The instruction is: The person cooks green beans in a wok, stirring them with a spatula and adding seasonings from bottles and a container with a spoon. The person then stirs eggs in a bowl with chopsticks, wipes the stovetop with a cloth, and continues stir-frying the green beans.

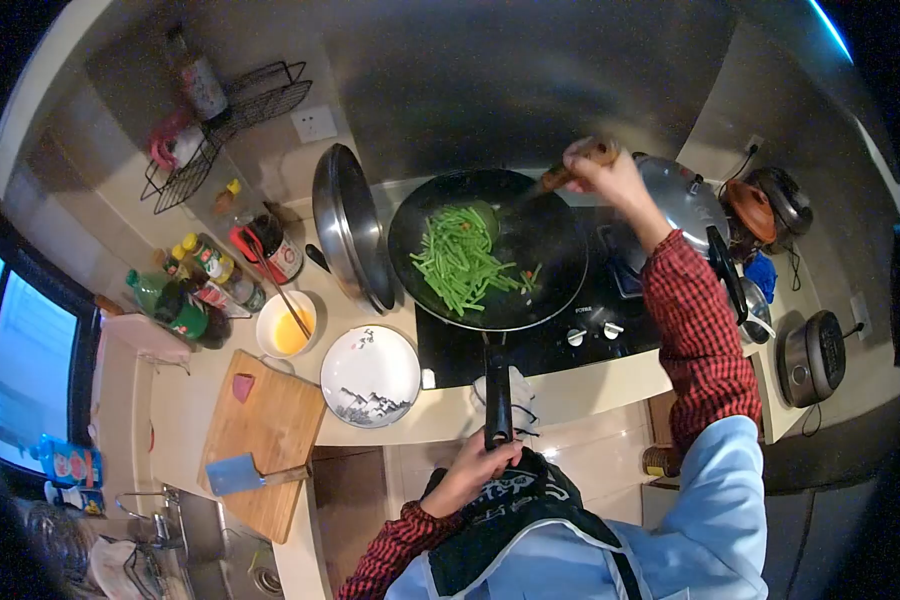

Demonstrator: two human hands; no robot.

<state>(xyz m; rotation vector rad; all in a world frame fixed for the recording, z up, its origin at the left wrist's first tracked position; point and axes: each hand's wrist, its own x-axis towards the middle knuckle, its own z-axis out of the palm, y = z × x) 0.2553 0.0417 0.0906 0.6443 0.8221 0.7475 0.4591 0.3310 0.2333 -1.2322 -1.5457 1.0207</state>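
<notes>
A black wok (pixel 560 270) sits on the stove, holding a heap of cut green beans (pixel 458 262) toward its left side. A few small reddish bits lie among the beans at the right. My left hand (pixel 473 472) is closed around the wok's black handle (pixel 497 395), which points toward my body. Over the wok's far right rim, my right hand (pixel 600 180) grips a wooden-handled spatula (pixel 558 180). Its shaft slants down and left to the beans; the blade is partly hidden there.
Left of the stove are a white plate (pixel 370 365), a bowl of beaten egg (pixel 288 325) with chopsticks, and a cutting board (pixel 270 430) with a cleaver (pixel 238 474). A large lid (pixel 350 230) leans behind the plate. A lidded pot (pixel 680 200) stands right of the wok.
</notes>
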